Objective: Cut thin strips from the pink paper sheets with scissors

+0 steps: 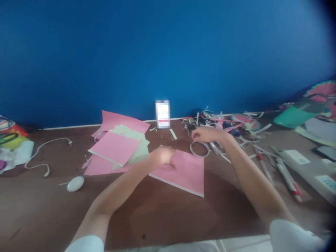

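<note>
My left hand (165, 155) presses on a sheet of pink paper (187, 171) in the middle of the table; its thumb is out to the side and the other fingers are blurred. The sheet has a pale strip along its front edge. Just beyond the sheet's far right corner, my right hand (206, 134) has its fingers curled down at the rim of a narrow ring-shaped roll of tape (200, 149). Its fingertips are partly hidden. Left of my left hand lies a stack of pink paper (118, 145) and pale green sheets (141, 150).
A phone (162, 114) leans against the blue wall. Paper scraps (210, 117) and a pink paper fan (246, 121) lie at the back right. Pens (288, 178) and a power strip (309, 171) are at the right. A white oval object (75, 183) and a white cable (43, 143) lie left.
</note>
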The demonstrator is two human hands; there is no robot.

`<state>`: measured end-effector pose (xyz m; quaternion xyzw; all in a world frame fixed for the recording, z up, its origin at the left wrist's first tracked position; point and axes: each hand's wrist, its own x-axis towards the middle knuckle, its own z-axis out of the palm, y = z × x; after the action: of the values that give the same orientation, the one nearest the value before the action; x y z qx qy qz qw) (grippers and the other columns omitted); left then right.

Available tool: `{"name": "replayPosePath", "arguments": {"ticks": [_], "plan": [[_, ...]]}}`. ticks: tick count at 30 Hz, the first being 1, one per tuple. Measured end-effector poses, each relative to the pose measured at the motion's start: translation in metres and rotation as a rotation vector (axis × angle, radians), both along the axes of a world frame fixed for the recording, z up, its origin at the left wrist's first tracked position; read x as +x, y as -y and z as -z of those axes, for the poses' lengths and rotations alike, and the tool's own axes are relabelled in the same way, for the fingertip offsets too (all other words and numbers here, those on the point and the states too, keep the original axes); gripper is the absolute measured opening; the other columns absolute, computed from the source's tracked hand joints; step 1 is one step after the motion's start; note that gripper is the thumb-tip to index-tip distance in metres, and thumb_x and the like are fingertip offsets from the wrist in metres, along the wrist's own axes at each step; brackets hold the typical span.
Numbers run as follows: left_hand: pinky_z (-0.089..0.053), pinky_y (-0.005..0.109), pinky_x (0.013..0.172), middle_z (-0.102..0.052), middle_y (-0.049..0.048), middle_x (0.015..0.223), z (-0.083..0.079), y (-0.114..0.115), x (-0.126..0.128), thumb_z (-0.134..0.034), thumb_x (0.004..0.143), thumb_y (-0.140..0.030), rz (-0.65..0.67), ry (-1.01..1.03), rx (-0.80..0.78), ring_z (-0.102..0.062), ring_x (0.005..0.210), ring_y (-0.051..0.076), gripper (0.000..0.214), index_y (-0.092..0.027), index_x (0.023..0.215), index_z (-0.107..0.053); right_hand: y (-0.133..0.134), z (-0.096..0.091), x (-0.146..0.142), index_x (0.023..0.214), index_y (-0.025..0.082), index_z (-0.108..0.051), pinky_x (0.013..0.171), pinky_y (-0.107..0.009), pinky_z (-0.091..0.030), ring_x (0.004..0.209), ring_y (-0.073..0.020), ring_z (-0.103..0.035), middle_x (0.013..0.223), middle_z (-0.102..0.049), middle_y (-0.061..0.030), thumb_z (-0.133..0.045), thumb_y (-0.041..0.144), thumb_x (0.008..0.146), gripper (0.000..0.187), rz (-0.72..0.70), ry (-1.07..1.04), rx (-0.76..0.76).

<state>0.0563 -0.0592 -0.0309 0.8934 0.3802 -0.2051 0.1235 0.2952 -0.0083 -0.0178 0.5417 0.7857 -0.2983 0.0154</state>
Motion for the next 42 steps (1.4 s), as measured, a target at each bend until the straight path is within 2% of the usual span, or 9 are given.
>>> {"name": "replayPosePath", "arguments": {"ticks": [3,9,13,21,26,32,35,38,42], "plan": [[-0.051,0.036,0.072,-0.07,0.0142,0.089,0.003,-0.005,0.002,-0.063,0.072,-0.059,-0.057,-0.054,-0.137,-0.066,0.081,0.029,0.048,-0.013,0.087,-0.068,-0.001,0.008,-0.001,0.088,0.021,-0.068,0.058,-0.026,-0.036,0.078,-0.02,-0.063,0.09,-0.071,-0.0056,-0.065,0.021,0.071,0.018,-0.051,0.27,0.162],[-0.051,0.034,0.065,-0.064,0.0081,0.055,0.007,-0.005,0.001,-0.065,0.069,-0.055,-0.14,-0.049,-0.231,-0.063,0.06,0.024,0.041,-0.015,0.064,-0.065,-0.007,0.024,-0.005,0.083,0.02,-0.066,0.056,-0.025,-0.031,0.075,-0.0169,-0.06,0.086,-0.068,-0.0038,-0.062,0.016,0.068,0.017,-0.115,0.328,0.18],[-0.05,0.034,0.061,-0.063,0.0077,0.053,0.006,-0.004,0.001,-0.057,0.073,-0.063,-0.167,-0.03,-0.19,-0.062,0.055,0.023,0.049,-0.015,0.066,-0.065,-0.005,0.017,-0.006,0.081,0.02,-0.063,0.058,-0.024,-0.031,0.076,-0.0159,-0.058,0.087,-0.067,-0.0038,-0.055,0.014,0.073,0.013,-0.173,0.193,0.288],[-0.05,0.033,0.065,-0.069,0.0125,0.071,0.011,-0.017,0.002,-0.053,0.077,-0.063,-0.166,-0.017,-0.045,-0.066,0.071,0.027,0.05,-0.015,0.071,-0.07,0.006,-0.014,-0.01,0.096,0.021,-0.059,0.062,-0.026,-0.035,0.07,-0.016,-0.057,0.084,-0.066,-0.003,-0.049,0.028,0.087,0.015,-0.009,-0.154,0.514],[-0.049,0.033,0.066,-0.07,0.0149,0.089,0.008,-0.03,-0.005,-0.056,0.073,-0.067,-0.228,-0.03,-0.067,-0.065,0.081,0.03,0.055,-0.015,0.087,-0.069,0.01,-0.02,-0.019,0.097,0.02,-0.06,0.06,-0.026,-0.038,0.064,-0.0146,-0.056,0.08,-0.065,-0.0031,-0.05,0.035,0.088,0.021,0.102,-0.393,0.515],[-0.04,0.028,0.059,-0.066,0.0102,0.096,-0.012,-0.031,-0.018,-0.049,0.078,-0.068,-0.28,0.412,-0.041,-0.062,0.077,0.024,0.076,-0.019,0.135,-0.037,0.02,-0.025,-0.03,0.093,0.019,-0.064,0.057,-0.026,-0.038,0.06,-0.0135,-0.054,0.074,-0.065,-0.0022,-0.054,0.038,0.086,0.022,0.056,-0.446,0.488],[-0.038,0.026,0.057,-0.065,0.0051,0.089,-0.019,-0.027,-0.016,-0.055,0.079,-0.062,-0.21,0.608,-0.131,-0.06,0.07,0.019,0.082,-0.021,0.142,-0.023,0.024,-0.027,-0.035,0.092,0.019,-0.065,0.057,-0.026,-0.038,0.059,-0.0132,-0.053,0.078,-0.067,-0.0033,-0.055,0.037,0.086,0.022,0.016,-0.442,0.531],[-0.038,0.025,0.059,-0.065,0.0047,0.091,-0.023,-0.024,-0.012,-0.059,0.079,-0.057,-0.131,0.724,-0.236,-0.059,0.072,0.017,0.074,-0.022,0.138,-0.032,0.026,-0.029,-0.037,0.091,0.019,-0.067,0.057,-0.026,-0.039,0.063,-0.0142,-0.056,0.085,-0.069,-0.005,-0.055,0.036,0.086,0.022,0.01,-0.472,0.574],[-0.038,0.024,0.057,-0.065,0.0039,0.083,-0.024,-0.023,-0.011,-0.042,0.089,-0.058,-0.232,0.829,-0.246,-0.058,0.071,0.015,0.05,-0.021,0.122,-0.047,0.029,-0.032,-0.04,0.09,0.019,-0.071,0.063,-0.027,-0.042,0.072,-0.0165,-0.059,0.089,-0.07,-0.0064,-0.056,0.036,0.086,0.022,-0.075,-0.489,0.589]]}}
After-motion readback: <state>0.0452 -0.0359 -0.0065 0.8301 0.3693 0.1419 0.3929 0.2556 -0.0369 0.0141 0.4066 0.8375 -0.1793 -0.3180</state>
